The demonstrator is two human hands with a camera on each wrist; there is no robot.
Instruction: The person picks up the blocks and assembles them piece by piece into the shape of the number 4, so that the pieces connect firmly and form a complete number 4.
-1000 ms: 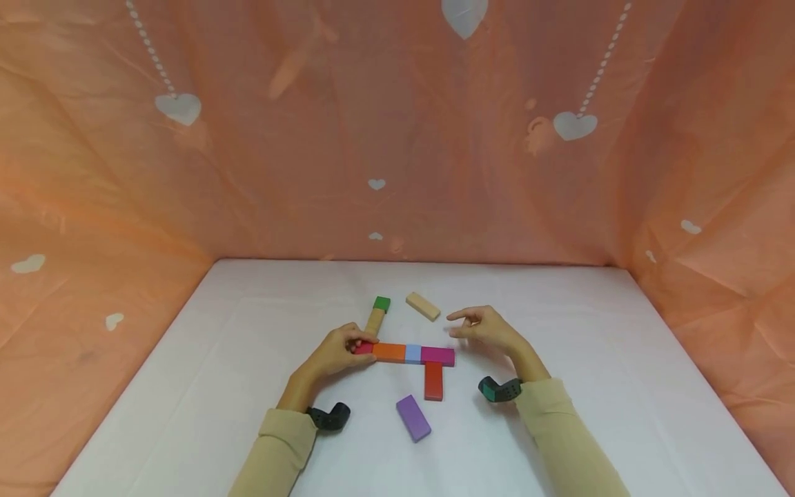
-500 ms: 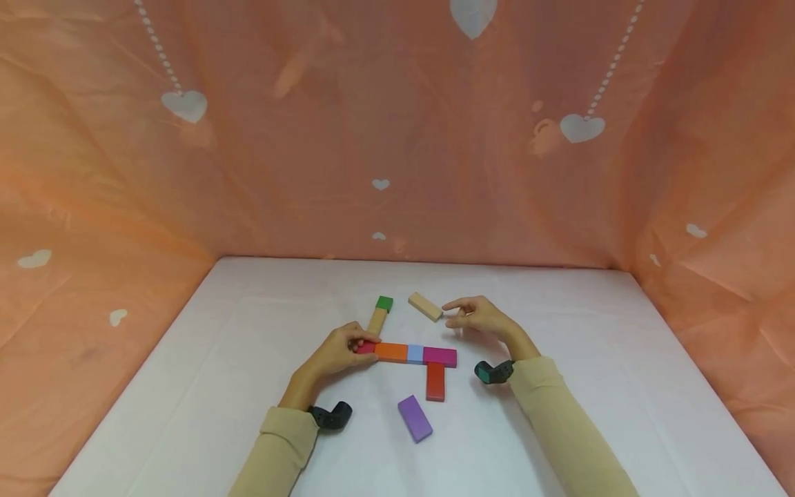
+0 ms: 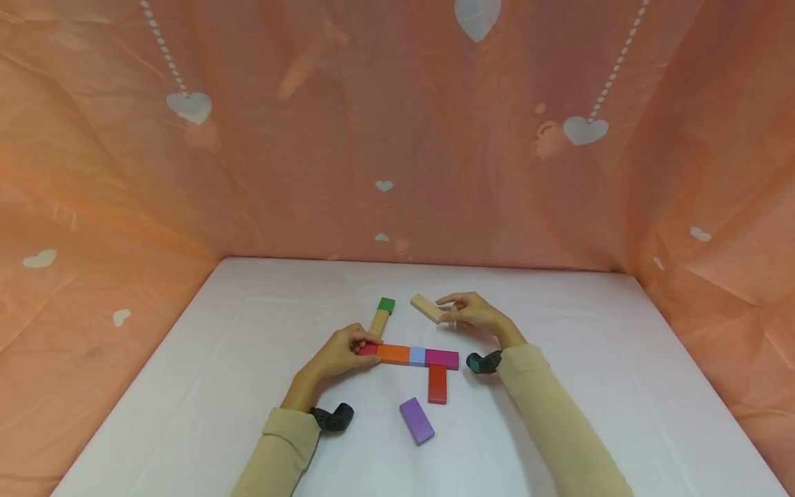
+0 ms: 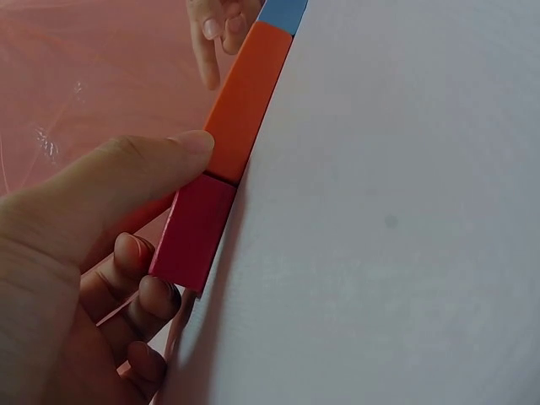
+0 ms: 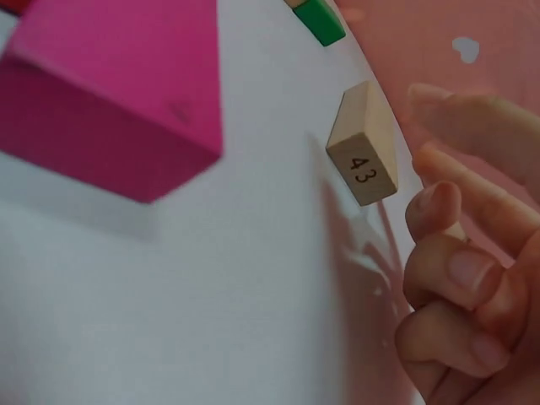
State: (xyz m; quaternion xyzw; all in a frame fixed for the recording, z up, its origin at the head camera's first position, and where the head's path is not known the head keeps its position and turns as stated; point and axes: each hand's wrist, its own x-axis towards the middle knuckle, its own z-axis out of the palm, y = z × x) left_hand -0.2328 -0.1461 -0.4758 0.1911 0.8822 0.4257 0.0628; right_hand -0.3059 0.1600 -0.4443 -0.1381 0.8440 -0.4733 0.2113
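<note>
Toward the left, my left hand grips a crimson block; its thumb lies at the seam with an orange block, and its other fingertips are curled at the block's end. Continuing that row rightward are a light blue block and a magenta block. My right hand hovers by the near end of a plain wooden block marked 43. Its index finger reaches forward while other fingers bend, and nothing is held. Whether the thumb touches that wooden block is unclear.
A red block extends toward me from the magenta one. Nearer still lies a purple block. Behind the crimson end, a second wooden block runs back to a green block. An orange curtain surrounds the white table.
My right hand has moved left and slightly away from me, closing in on the loose wooden block. The left hand keeps its grip, and the blocks lie as before; the view has shifted slightly.
</note>
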